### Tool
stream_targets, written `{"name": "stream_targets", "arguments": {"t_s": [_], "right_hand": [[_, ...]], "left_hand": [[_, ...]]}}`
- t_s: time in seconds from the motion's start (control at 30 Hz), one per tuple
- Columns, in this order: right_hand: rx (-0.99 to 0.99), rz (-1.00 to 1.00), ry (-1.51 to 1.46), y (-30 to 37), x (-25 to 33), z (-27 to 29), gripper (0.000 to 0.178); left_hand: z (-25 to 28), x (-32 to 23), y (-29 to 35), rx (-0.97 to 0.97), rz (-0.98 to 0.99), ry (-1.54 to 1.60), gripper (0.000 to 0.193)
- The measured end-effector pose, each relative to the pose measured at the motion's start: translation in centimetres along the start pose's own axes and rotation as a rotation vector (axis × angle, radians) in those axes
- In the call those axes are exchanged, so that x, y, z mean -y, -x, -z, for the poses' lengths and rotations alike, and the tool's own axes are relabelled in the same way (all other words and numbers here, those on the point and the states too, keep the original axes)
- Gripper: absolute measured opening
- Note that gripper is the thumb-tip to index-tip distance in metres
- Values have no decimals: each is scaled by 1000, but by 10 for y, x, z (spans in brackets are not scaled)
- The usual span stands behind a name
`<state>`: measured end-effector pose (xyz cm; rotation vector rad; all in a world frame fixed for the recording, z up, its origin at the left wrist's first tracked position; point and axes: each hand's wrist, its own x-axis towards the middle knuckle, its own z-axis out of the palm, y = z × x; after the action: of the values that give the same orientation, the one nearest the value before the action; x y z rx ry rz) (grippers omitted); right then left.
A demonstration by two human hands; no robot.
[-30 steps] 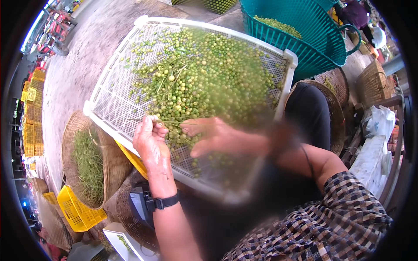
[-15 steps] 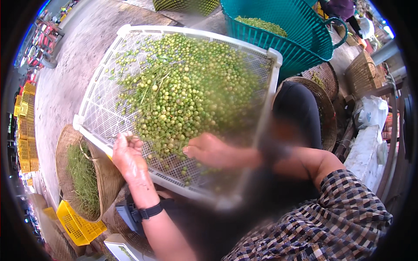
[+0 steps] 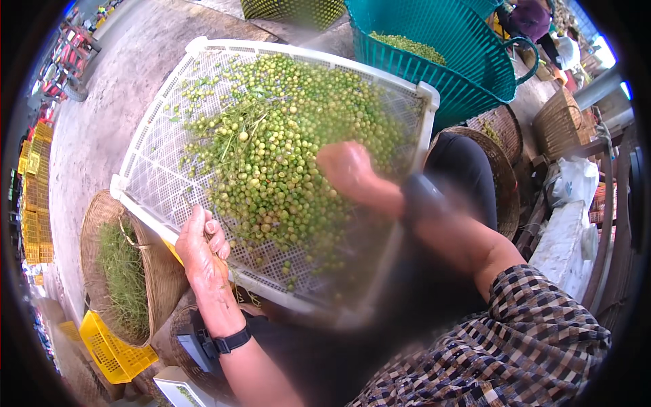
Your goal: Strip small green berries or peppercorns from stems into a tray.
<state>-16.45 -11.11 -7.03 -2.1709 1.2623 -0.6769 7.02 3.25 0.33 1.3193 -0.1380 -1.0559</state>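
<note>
Small round green and yellowish fruits (image 3: 285,173), with thin green stems (image 3: 252,130) among them, lie heaped in a white mesh tray (image 3: 146,166). At the tray's near left edge, my left hand (image 3: 207,247) is closed with curled fingers; thin stalks hang out below its palm. My right hand (image 3: 347,168) is over the right part of the heap, its fingers curled downward into a closed shape. Blur covers that hand, so anything between its fingertips is hidden.
A wicker basket (image 3: 166,285) of green stems stands at left, above a yellow crate (image 3: 112,349). A teal basket (image 3: 468,74) with more fruits is beyond the tray. Other wicker baskets (image 3: 559,119) and a white foam box (image 3: 563,237) are at right. A person (image 3: 532,20) is far right.
My right hand has moved away from me, from the tray's near side onto the heap. My left hand has shifted slightly nearer to me, and stalks now show hanging below it.
</note>
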Motion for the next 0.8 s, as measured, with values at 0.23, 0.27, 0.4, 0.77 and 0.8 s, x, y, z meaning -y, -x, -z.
{"name": "stream_targets", "arguments": {"t_s": [0.23, 0.27, 0.4, 0.77, 0.8], "right_hand": [[87, -176, 342, -10, 4, 5, 17], [94, -172, 333, -10, -1, -1, 17], [-83, 103, 332, -9, -13, -15, 4], [196, -38, -514, -2, 20, 12, 13], [196, -39, -514, 1, 28, 13, 13]], "left_hand": [[13, 8, 5, -52, -70, -508, 15], [22, 20, -4, -16, -151, -596, 19], [19, 53, -18, 25, -265, -814, 16], [-31, 49, 8, 248, -3, -423, 8], [-36, 50, 9, 248, -1, -424, 8]]}}
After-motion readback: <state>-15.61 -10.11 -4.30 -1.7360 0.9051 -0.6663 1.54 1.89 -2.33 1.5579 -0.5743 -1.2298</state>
